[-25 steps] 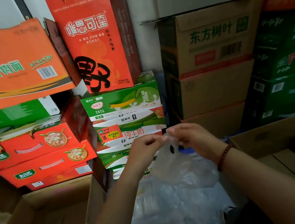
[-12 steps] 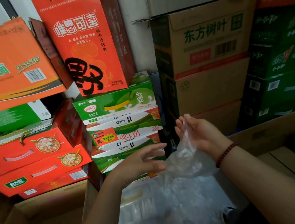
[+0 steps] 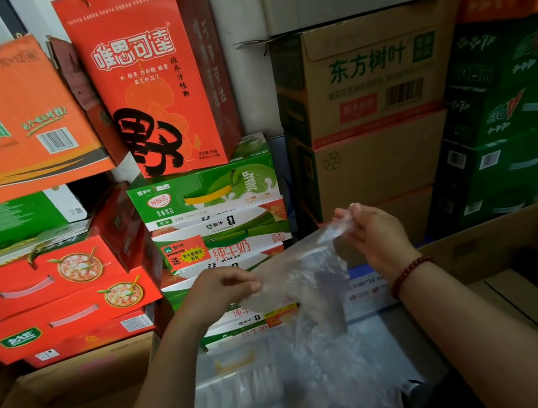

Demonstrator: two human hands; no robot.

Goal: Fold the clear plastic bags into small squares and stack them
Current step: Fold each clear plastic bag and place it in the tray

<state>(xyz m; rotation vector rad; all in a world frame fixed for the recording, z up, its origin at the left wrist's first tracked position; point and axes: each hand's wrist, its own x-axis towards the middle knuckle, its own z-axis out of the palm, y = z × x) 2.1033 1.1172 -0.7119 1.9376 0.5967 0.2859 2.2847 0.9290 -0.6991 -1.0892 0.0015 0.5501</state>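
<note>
A clear plastic bag (image 3: 300, 277) is stretched in the air between my two hands. My left hand (image 3: 219, 292) pinches its lower left edge with curled fingers. My right hand (image 3: 370, 236), with a red bead bracelet on the wrist, holds the bag's upper right corner between thumb and fingers, higher than the left. Below the hands lies a heap of more clear plastic bags (image 3: 296, 383) in front of me. No folded squares show.
Stacked drink and food cartons fill the wall ahead: red boxes (image 3: 47, 286) at left, green milk cartons (image 3: 207, 195) in the middle, brown cartons (image 3: 366, 93) at right. An open cardboard box (image 3: 63, 398) sits lower left, another (image 3: 527, 257) lower right.
My hands have moved apart. The left hand now pinches the bag's edge, the right hand has closed on the far corner, and the crumpled bag is spread out between them.
</note>
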